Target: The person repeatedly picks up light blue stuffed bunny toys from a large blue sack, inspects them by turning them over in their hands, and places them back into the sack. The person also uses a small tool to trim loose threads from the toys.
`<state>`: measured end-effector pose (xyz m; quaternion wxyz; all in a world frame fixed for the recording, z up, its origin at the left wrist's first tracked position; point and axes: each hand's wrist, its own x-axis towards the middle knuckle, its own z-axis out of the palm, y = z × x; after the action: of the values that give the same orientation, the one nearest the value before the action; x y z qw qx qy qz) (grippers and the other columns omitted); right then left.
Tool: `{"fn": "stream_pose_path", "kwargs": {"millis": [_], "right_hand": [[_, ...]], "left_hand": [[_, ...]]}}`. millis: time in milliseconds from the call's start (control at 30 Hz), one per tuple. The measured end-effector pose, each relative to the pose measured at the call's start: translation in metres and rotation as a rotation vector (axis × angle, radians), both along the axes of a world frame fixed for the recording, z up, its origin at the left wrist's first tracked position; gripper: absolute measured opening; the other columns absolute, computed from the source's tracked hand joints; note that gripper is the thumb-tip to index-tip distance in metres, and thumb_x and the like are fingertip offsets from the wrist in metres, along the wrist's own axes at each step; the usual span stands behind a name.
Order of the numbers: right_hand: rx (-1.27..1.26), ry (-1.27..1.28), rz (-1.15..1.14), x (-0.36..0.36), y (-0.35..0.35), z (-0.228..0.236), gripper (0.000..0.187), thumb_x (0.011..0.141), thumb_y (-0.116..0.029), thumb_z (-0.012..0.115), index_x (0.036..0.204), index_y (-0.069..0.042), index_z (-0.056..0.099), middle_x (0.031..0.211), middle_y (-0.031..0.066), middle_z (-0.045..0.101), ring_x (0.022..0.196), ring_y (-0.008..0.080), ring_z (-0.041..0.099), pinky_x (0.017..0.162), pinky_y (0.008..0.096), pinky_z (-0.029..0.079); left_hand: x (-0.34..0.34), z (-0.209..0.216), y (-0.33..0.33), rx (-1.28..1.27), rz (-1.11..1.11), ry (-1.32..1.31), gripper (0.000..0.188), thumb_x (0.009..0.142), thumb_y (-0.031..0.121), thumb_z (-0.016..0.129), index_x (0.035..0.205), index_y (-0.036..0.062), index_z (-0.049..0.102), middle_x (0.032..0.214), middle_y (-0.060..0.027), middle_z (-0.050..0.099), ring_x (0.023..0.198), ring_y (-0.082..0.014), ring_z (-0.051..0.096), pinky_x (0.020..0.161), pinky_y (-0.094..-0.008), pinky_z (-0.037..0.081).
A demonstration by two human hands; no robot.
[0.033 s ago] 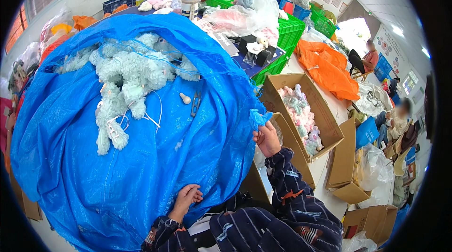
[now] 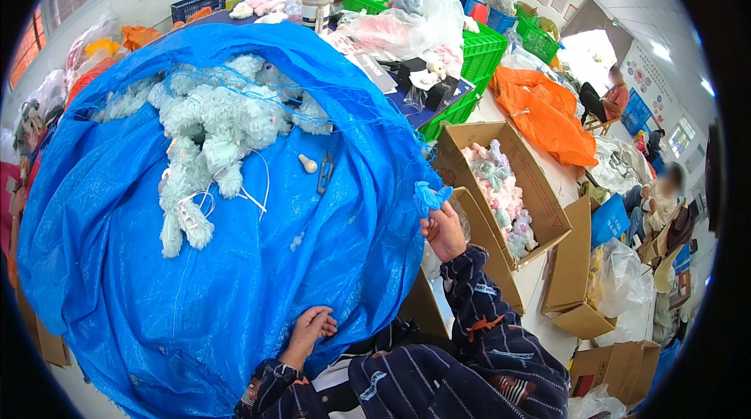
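View from a person's head, looking down at their two bare hands and a large blue plastic sheet (image 2: 235, 286) that spreads in folds across the left half of the scene. The right hand (image 2: 443, 233), beyond a dark patterned sleeve (image 2: 485, 302), is raised at the sheet's right edge, its thumb and fingers pinching a crumpled lighter-blue piece (image 2: 432, 197); whether this piece belongs to the sheet cannot be told. The left hand (image 2: 311, 330) lies on the lower part of the sheet, close to the person's body, fingers loosely bent; whether they grasp a fold cannot be told.

On the upper part of the sheet, well apart from both hands, is a heap of fluffy pale-green plush toys (image 2: 227, 118), partly under its frayed edge, with thin white cords (image 2: 266, 184) trailing from them. Just right of the heap lie a small cream bulb-shaped object (image 2: 307, 163) and a pair of metal snips (image 2: 325, 174).

Beyond the right hand, an open cardboard box (image 2: 536, 176) contains pink, lilac and greenish plush pieces (image 2: 497, 188), with an orange cloth (image 2: 544, 118) behind it
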<state>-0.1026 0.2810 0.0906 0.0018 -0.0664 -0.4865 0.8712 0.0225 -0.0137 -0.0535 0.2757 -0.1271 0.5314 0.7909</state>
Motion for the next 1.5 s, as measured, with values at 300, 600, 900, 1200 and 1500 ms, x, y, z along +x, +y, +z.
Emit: {"fn": "stream_pose_path", "kwargs": {"millis": [300, 600, 900, 1200, 1500], "right_hand": [[-0.010, 0.008, 0.025, 0.000, 0.000, 0.000, 0.023, 0.082, -0.006, 0.049, 0.105, -0.008, 0.050, 0.077, -0.0011, 0.054, 0.060, 0.0108, 0.053, 0.052, 0.0239, 0.045], [0.015, 0.023, 0.046, 0.004, 0.000, -0.001, 0.022, 0.085, -0.011, 0.048, 0.106, -0.008, 0.051, 0.076, -0.0014, 0.054, 0.059, 0.0095, 0.051, 0.052, 0.0228, 0.044], [-0.033, 0.003, 0.036, 0.007, 0.000, -0.002, 0.020, 0.083, -0.009, 0.048, 0.103, -0.008, 0.052, 0.075, -0.0010, 0.055, 0.058, 0.0101, 0.052, 0.052, 0.0234, 0.045], [-0.029, -0.029, 0.035, 0.007, -0.001, -0.006, 0.015, 0.082, -0.010, 0.049, 0.097, -0.009, 0.052, 0.073, -0.0008, 0.054, 0.058, 0.0101, 0.052, 0.052, 0.0234, 0.045], [-0.027, -0.095, 0.179, 0.020, 0.001, -0.029, 0.016, 0.083, -0.010, 0.049, 0.098, -0.008, 0.054, 0.076, 0.0003, 0.057, 0.061, 0.0110, 0.056, 0.053, 0.0231, 0.047]], "left_hand": [[0.000, 0.003, 0.000, -0.017, 0.000, 0.018, 0.022, 0.089, 0.019, 0.046, 0.102, 0.0014, 0.052, 0.082, -0.0111, 0.058, 0.067, -0.0148, 0.057, 0.059, -0.0238, 0.047], [0.001, -0.001, 0.000, -0.002, 0.007, 0.022, 0.022, 0.089, 0.018, 0.046, 0.103, 0.0001, 0.050, 0.080, -0.0116, 0.058, 0.065, -0.0154, 0.057, 0.056, -0.0238, 0.046], [0.000, 0.001, 0.001, -0.012, 0.006, -0.009, 0.021, 0.089, 0.018, 0.046, 0.102, 0.0025, 0.052, 0.082, -0.0106, 0.058, 0.066, -0.0157, 0.058, 0.058, -0.0238, 0.047], [0.000, 0.002, 0.001, -0.031, 0.004, 0.000, 0.022, 0.089, 0.018, 0.046, 0.103, 0.0022, 0.051, 0.079, -0.0102, 0.058, 0.065, -0.0162, 0.057, 0.057, -0.0252, 0.047], [0.000, 0.002, 0.002, -0.037, 0.016, -0.004, 0.020, 0.089, 0.016, 0.046, 0.102, 0.0029, 0.051, 0.079, -0.0100, 0.058, 0.063, -0.0155, 0.057, 0.055, -0.0245, 0.047]]}}
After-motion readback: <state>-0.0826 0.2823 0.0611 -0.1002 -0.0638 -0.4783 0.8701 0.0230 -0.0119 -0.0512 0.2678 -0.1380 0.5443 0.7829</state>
